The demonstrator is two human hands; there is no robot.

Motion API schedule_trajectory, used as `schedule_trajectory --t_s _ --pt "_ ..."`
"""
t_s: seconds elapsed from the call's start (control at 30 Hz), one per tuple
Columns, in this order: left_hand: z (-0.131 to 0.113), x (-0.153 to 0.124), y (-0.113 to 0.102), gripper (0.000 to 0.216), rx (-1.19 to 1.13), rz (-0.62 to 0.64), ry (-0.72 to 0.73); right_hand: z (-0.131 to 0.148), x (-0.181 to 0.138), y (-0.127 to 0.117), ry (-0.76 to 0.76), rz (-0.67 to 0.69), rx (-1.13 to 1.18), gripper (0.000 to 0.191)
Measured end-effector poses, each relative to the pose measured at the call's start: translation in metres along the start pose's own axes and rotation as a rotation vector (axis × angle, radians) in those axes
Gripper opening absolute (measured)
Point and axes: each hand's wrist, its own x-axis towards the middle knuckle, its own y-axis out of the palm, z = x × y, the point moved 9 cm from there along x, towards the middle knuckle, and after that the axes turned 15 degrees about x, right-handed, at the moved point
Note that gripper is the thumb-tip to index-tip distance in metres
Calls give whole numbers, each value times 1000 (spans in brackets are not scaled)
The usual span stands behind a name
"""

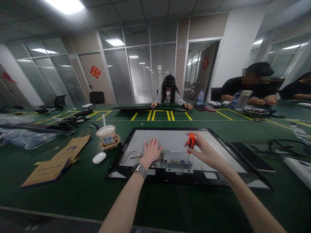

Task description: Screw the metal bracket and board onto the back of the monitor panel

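Note:
A flat display panel point(136, 139) with a black frame and a pale back lies on the green table. On its near half sits a metal bracket point(178, 165) with connector ports. My right hand point(202, 147) grips an orange and black screwdriver point(191, 141), held upright with its shaft pointing down at the bracket's right part. Whether the tip sits in a screw is too small to tell. Flat on the panel, left of the bracket, rests my left hand point(151, 152), its fingers spread. Thin cables point(131, 156) run beside that hand.
A drink cup point(106, 134), a white mouse point(99, 158) and a brown paper bag point(60, 160) are to the left. Right of the panel lies a dark flat device point(251, 156). Across the table a person point(169, 92) handles another panel; more people sit at right.

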Motion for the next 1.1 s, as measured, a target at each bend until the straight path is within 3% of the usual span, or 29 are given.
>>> schedule_trajectory --t_s 0.27,0.47,0.77,1.1 --pt "-1 0 -1 58 9 -14 2 7 -3 2 -28 33 -1 41" --pt "0 1 0 58 15 -15 2 0 -3 -1 50 35 -19 33" --pt "-1 1 2 59 25 -1 7 5 -1 0 21 43 56 50" --pt "0 1 1 58 27 -1 3 11 -4 6 -3 94 103 48"
